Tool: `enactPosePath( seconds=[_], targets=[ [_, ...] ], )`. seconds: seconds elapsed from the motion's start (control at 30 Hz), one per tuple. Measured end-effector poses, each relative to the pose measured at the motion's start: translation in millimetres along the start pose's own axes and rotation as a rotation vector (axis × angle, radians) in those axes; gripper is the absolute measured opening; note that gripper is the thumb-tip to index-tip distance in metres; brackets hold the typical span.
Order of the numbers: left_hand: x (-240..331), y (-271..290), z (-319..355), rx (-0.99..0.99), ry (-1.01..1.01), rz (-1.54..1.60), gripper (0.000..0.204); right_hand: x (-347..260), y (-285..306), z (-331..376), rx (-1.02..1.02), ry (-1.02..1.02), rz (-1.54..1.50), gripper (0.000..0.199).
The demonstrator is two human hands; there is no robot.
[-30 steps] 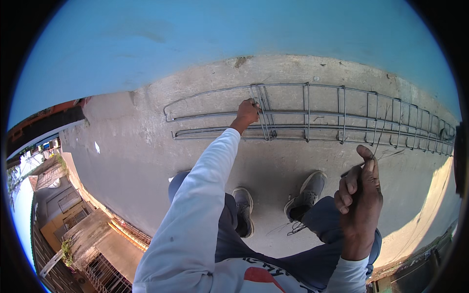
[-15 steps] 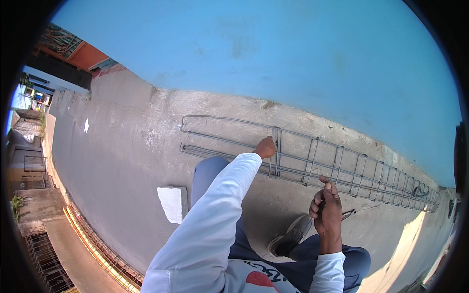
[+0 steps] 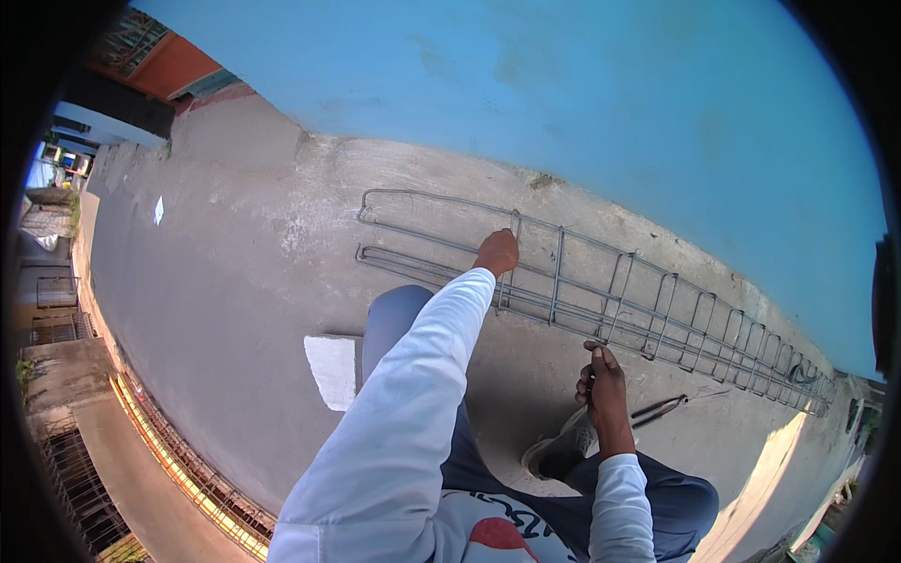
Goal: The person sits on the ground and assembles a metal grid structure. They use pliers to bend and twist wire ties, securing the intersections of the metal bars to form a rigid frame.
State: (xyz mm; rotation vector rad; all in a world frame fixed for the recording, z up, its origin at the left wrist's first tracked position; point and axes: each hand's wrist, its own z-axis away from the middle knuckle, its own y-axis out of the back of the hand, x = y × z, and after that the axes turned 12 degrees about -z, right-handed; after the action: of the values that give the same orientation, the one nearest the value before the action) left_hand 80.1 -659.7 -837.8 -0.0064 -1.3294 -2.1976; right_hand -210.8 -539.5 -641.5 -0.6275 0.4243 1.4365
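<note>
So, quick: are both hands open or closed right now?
Left hand: closed on a crosswise bar of the metal frame.
Right hand: curled; can't tell whether it holds anything.

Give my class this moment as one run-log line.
left hand: closed on hoop | right hand: curled, contents unclear | cage: on floor | pliers: on floor

One steel cage (image 3: 557, 272) lay there; near it were two hands (image 3: 497, 251), one shoe (image 3: 556, 456), one pair of pliers (image 3: 657, 411).

You can pass over the floor (image 3: 235, 272) left of the steel cage (image 3: 557, 272). Beyond it, the blue wall (image 3: 582, 84) blocks you.
</note>
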Motion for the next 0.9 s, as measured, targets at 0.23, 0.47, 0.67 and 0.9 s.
enactPosePath(
  seconds=[0.23, 0.47, 0.67, 0.9],
  targets=[
    [3.2, 17.1, -7.2, -0.074, -0.079, -0.137, 0.028, 69.1, -2.8, -112.3, 0.222, 0.199, 0.288, 0.028],
    [30.0, 36.7, 14.1, 0.170, -0.059, -0.238, 0.044, 115.1, -34.0, -155.1, 0.327, 0.543, 0.565, 0.030],
    [54.5, 25.9, 6.2, 0.267, -0.300, -0.291, 0.047, 128.0, -38.1, -159.0, 0.342, 0.556, 0.744, 0.031],
    [83.0, 9.5, -22.4, 0.080, -0.388, -0.243, 0.043, 136.8, -27.9, -159.7, 0.373, 0.620, 0.661, 0.028]
  ],
)
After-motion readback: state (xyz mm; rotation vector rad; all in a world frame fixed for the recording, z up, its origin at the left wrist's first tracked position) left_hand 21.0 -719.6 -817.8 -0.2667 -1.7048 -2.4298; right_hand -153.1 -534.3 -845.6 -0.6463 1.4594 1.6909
